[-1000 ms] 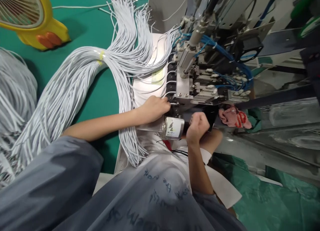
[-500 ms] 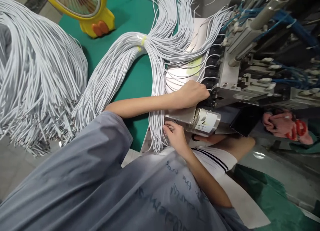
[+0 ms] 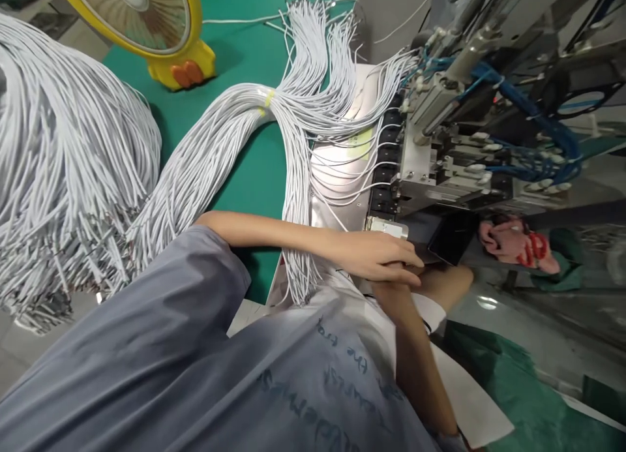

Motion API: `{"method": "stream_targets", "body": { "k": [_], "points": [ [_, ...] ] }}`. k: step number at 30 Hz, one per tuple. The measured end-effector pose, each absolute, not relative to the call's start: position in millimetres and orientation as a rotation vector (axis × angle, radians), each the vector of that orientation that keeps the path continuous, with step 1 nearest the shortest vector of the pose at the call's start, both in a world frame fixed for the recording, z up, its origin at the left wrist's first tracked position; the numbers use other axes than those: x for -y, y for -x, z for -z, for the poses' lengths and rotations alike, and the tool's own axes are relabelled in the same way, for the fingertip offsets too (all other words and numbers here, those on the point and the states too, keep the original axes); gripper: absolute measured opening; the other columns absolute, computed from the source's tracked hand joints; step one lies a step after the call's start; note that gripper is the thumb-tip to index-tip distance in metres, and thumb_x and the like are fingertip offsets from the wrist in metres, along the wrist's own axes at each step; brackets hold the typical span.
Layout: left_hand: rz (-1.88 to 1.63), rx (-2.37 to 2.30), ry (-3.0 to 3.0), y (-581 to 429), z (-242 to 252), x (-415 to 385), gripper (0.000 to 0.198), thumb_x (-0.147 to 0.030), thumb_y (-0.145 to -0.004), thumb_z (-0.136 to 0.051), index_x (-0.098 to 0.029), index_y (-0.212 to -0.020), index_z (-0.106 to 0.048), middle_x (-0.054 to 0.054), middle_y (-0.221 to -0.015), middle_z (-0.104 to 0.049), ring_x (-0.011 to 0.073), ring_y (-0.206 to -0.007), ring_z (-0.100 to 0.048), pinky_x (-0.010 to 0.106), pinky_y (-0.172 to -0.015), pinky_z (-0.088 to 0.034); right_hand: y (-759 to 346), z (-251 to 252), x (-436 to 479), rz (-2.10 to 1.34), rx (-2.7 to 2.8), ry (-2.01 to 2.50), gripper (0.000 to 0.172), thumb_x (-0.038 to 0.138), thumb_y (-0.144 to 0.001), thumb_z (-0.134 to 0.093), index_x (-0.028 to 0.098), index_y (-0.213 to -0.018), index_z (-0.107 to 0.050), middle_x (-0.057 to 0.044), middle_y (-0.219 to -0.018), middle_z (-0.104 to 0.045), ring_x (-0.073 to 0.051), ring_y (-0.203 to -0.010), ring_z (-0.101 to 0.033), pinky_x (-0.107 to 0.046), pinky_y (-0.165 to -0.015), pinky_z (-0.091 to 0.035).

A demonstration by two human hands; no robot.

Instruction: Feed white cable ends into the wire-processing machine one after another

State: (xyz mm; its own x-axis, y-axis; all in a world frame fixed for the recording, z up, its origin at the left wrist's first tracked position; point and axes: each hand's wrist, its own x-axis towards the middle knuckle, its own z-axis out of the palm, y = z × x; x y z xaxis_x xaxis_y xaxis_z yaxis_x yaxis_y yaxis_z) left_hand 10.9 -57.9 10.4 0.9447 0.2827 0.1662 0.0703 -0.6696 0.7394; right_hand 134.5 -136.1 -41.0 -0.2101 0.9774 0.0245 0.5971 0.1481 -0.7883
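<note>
My left hand (image 3: pixel 379 256) lies flat with fingers stretched out at the front of the white work plate (image 3: pixel 337 171), just below a small metal housing (image 3: pixel 388 227). It rests over my right hand, which is hidden beneath it; only the right forearm (image 3: pixel 415 361) shows. A bundle of white cables (image 3: pixel 235 139) bound by a yellow tie (image 3: pixel 268 98) fans out, and several cable ends run into the black fixtures (image 3: pixel 386 171) of the machine (image 3: pixel 454 145). Loose cable ends (image 3: pixel 298 269) hang beside my left wrist.
A big heap of white cables (image 3: pixel 59 145) fills the left. A yellow fan (image 3: pixel 147 21) stands on the green mat (image 3: pixel 244 165) at the back. Blue hoses (image 3: pixel 538 139) run over the machine. A black flat object (image 3: pixel 452 237) and a red-pink cloth (image 3: pixel 513 243) lie to the right.
My left hand has drawn back from the black fixtures to the plate's front edge. My right hand left the loose cable ends and now sits hidden under the left hand.
</note>
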Motion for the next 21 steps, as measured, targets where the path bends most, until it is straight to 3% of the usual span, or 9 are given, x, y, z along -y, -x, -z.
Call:
{"method": "stream_targets", "body": {
  "k": [4, 7, 12, 21],
  "points": [
    [-0.325, -0.382, -2.176, -9.8, -10.7, 49.6, 0.037, -0.044, -0.091, -0.046, -0.012, -0.099, -0.063, 0.01, -0.091, -0.063, 0.0169, -0.083, -0.058, 0.025, -0.072, -0.043, -178.6, 18.9, 133.5, -1.058, 1.485, 1.549, 0.016, 0.033, -0.076, -0.061, 0.018, -0.074, -0.066, -0.004, -0.067, -0.066, -0.019, -0.061, -0.063, -0.029, -0.054, -0.053],
    [-0.501, -0.427, -2.057, -9.7, -13.2, 46.3, 0.028, -0.032, -0.092, -0.047, -0.012, -0.092, -0.066, 0.007, -0.084, -0.063, 0.0128, -0.077, -0.057, 0.022, -0.07, -0.042, -183.4, 13.2, 133.0, -1.148, 1.029, 1.465, 0.023, 0.036, -0.068, -0.07, 0.018, -0.081, -0.063, 0.0, -0.06, -0.063, -0.015, -0.052, -0.059, -0.027, -0.047, -0.05],
    [-0.652, -0.56, -1.972, -10.3, -16.2, 47.7, 0.02, -0.024, -0.087, -0.053, -0.014, -0.082, -0.07, 0.002, -0.071, -0.059, 0.0081, -0.064, -0.053, 0.018, -0.06, -0.04, -170.4, 13.7, 125.6, -1.209, 0.857, 1.169, 0.029, 0.047, -0.074, -0.06, 0.019, -0.083, -0.062, -0.004, -0.069, -0.064, -0.015, -0.06, -0.059, -0.034, -0.061, -0.053],
    [-0.707, -0.555, -2.006, -10.3, -13.2, 45.1, 0.023, -0.027, -0.087, -0.054, -0.015, -0.079, -0.072, 0.001, -0.064, -0.058, 0.0074, -0.058, -0.05, 0.018, -0.056, -0.04, -171.1, 9.8, 120.5, -1.267, 0.803, 1.133, 0.034, 0.047, -0.084, -0.048, 0.018, -0.082, -0.065, -0.004, -0.066, -0.062, -0.016, -0.061, -0.059, -0.034, -0.06, -0.053]
  ]
}}
